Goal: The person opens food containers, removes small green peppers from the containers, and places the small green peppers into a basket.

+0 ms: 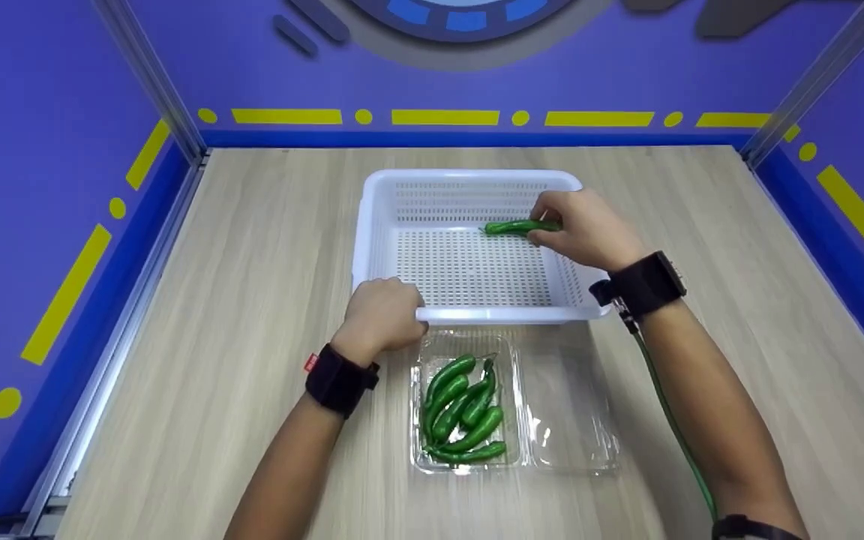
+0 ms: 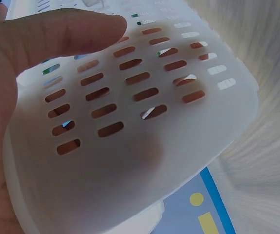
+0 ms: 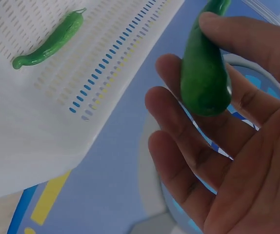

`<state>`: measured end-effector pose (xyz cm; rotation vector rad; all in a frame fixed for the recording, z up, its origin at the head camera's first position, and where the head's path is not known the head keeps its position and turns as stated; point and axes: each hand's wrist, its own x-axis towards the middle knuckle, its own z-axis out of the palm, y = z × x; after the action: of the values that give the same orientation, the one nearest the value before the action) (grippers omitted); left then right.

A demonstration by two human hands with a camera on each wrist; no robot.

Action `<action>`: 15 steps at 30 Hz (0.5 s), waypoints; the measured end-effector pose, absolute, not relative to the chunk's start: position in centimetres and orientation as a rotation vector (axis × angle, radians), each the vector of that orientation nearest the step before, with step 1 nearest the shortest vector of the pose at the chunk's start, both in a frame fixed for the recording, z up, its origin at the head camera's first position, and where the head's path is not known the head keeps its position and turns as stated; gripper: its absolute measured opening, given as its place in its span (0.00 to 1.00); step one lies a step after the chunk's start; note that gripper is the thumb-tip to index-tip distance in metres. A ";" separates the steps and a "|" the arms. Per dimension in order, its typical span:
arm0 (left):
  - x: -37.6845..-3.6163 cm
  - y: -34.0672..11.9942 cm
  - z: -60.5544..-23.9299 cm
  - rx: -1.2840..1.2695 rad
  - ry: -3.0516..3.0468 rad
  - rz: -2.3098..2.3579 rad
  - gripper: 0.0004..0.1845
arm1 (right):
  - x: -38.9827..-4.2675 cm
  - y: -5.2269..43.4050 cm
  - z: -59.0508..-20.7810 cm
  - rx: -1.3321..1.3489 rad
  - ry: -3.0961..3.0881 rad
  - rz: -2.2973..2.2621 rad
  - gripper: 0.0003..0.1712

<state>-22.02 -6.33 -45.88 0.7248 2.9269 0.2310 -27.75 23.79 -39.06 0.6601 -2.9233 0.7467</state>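
Your left hand (image 1: 379, 311) grips the near left rim of the white basket (image 1: 469, 319) on the wooden surface (image 1: 252, 262). A clear tray (image 1: 567, 435) of green peppers (image 1: 466, 409) sits just before it. Your right hand (image 1: 589, 229) pinches one green pepper (image 1: 522, 226) (thumb and fingers curled) over the basket's far right side.

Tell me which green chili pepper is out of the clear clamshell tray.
The green chili pepper pinched by the right hand over the white slotted basket. The other peppers lie piled in the clear clamshell tray, nearer the person.
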 end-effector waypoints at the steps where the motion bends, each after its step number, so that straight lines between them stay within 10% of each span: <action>1: -22.0 -6.3 -45.9 0.721 2.922 0.233 0.17 | -27.8 23.8 -39.1 0.662 -2.932 0.750 0.09; 15: -22.2 -6.3 -46.1 0.737 2.925 0.222 0.19 | -29.8 23.1 -40.0 0.621 -3.009 0.692 0.11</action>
<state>-22.19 -6.29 -46.06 0.7371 2.9251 0.2215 -29.81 23.12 -40.00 0.6214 -3.0093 0.6924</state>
